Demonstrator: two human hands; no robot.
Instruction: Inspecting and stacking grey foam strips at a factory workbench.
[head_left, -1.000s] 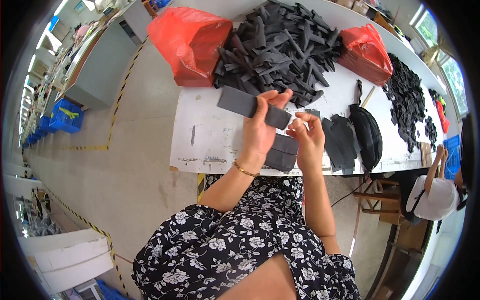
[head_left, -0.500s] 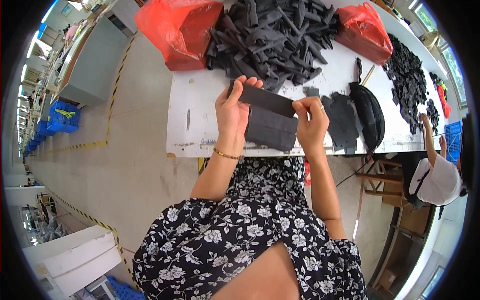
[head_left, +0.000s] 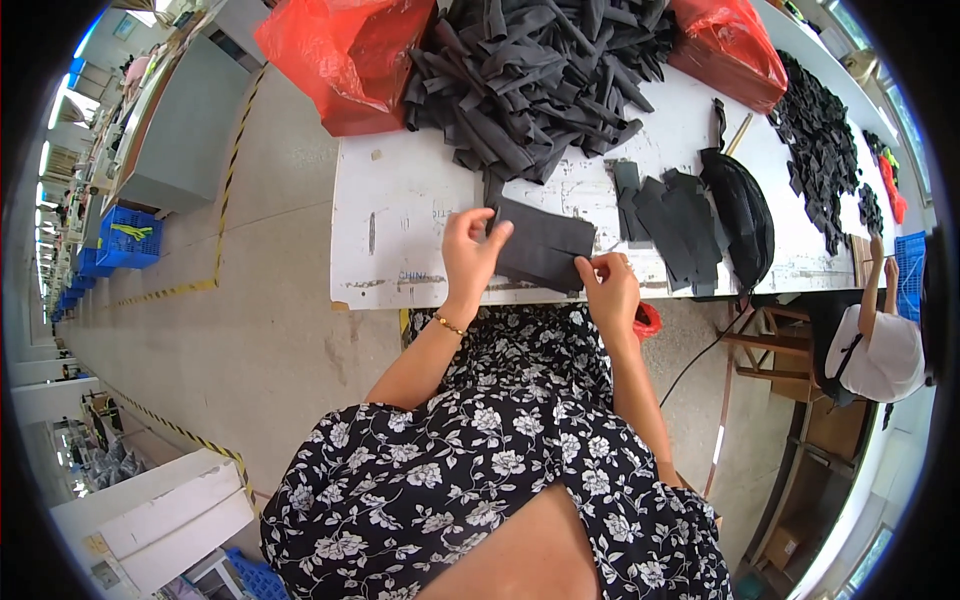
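A small stack of flat black fabric pieces (head_left: 543,240) lies near the table's front edge, between my hands. At its lower right corner, my right hand (head_left: 612,292) pinches a black fabric piece between thumb and fingers. My left hand (head_left: 472,262) is at the stack's left edge, fingers loosely curled and thumb apart from them, with nothing plainly held. Just beyond the left fingertips, a dark strip (head_left: 493,188) reaches toward a large heap of black fabric pieces (head_left: 535,85).
Red plastic bags (head_left: 350,70) (head_left: 735,55) flank the heap on the white table (head_left: 385,200). Flat black pieces (head_left: 680,225) and a black pouch (head_left: 740,215) lie to the right. Farther right are small black pieces (head_left: 815,140) and a co-worker (head_left: 875,350). A wooden stool (head_left: 775,345) stands below.
The black piece stretched between both hands has come down to the stack. My left hand has let go of its end and opened; my right hand has moved lower, to the stack's corner.
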